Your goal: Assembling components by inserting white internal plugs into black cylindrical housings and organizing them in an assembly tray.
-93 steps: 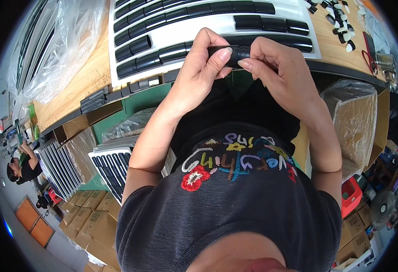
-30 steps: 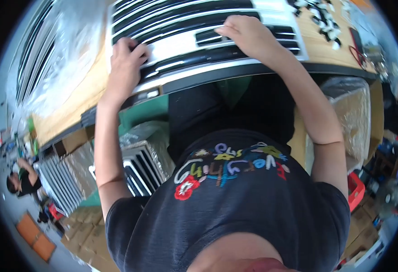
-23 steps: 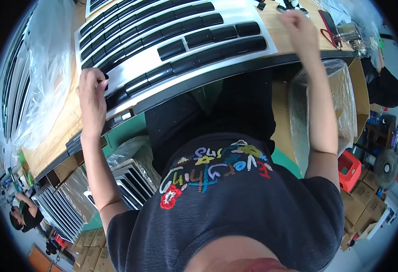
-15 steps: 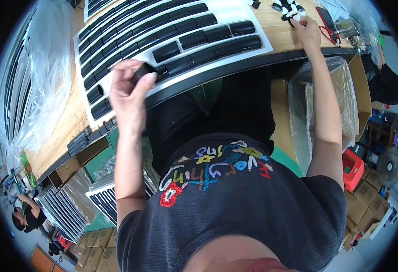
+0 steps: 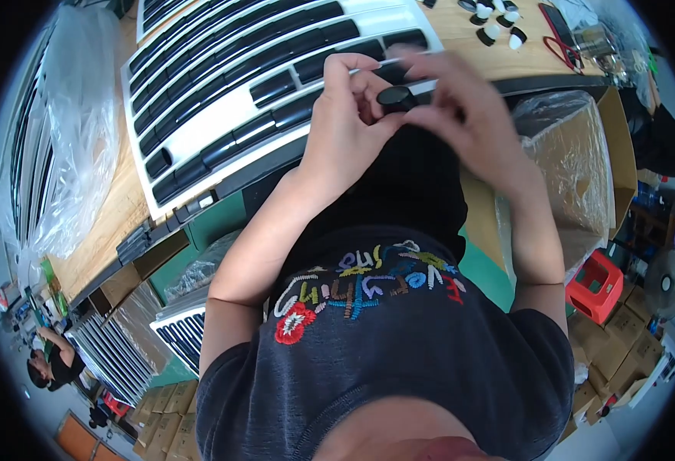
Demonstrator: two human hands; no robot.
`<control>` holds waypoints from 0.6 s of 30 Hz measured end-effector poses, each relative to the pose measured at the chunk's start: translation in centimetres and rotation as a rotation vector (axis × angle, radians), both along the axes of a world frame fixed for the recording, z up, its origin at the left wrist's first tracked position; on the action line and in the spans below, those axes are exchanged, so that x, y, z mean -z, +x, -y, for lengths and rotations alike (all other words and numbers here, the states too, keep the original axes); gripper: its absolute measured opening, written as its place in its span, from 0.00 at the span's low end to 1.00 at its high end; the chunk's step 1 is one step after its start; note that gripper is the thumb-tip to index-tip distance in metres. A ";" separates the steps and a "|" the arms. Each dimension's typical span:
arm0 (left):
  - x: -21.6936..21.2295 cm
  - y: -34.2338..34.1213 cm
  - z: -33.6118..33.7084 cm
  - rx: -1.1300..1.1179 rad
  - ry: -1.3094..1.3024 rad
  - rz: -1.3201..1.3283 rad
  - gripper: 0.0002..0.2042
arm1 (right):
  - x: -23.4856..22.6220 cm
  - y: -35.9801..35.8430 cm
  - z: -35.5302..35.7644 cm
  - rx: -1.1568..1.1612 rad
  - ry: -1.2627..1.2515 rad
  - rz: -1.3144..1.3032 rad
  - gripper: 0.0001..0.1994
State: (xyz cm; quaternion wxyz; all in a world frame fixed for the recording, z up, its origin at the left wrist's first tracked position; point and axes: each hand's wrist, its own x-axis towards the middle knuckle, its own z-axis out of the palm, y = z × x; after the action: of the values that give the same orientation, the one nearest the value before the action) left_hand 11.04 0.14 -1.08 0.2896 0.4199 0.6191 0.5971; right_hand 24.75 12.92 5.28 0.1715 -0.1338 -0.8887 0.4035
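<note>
At the table's front edge my left hand (image 5: 345,127) is closed round a short black cylinder (image 5: 396,98), its round end showing. My right hand (image 5: 464,115) comes up close on the other side, thumb near the cylinder; motion smears its fingers, so what they hold, if anything, cannot be made out. Behind both hands lies a white tray (image 5: 234,102) with rows of glossy black cylinders (image 5: 291,114) lying on their sides. Several small black-and-white caps (image 5: 489,34) sit loose on the wooden tabletop at the far right.
Red-handled scissors (image 5: 559,52) and a dark phone (image 5: 556,27) lie beyond the caps. Clear plastic sheeting (image 5: 80,146) covers stacked trays on the left. Below the table's right end stands a plastic-lined carton (image 5: 568,154), with a red stool (image 5: 595,286) nearby.
My left hand has moved right along the tray with the black cylinder. My right hand has left the black-and-white caps and come in beside it.
</note>
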 end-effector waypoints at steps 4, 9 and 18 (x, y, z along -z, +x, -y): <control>0.2 0.9 -1.8 0.028 0.076 -0.073 0.28 | 0.7 1.0 -1.0 0.016 0.160 -0.004 0.13; 1.5 0.3 -1.4 -0.039 0.074 -0.275 0.24 | 1.4 3.0 -10.1 0.552 0.272 -0.097 0.13; 2.2 -0.1 0.3 -0.020 -0.007 -0.348 0.11 | 5.4 1.6 -16.6 0.562 0.470 0.026 0.13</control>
State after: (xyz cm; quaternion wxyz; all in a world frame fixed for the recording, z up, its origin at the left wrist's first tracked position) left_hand 10.96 -0.20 -3.27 0.1737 0.5098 0.6661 0.5160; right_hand 26.36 29.51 -0.14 0.2907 -0.3348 -0.8878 0.1237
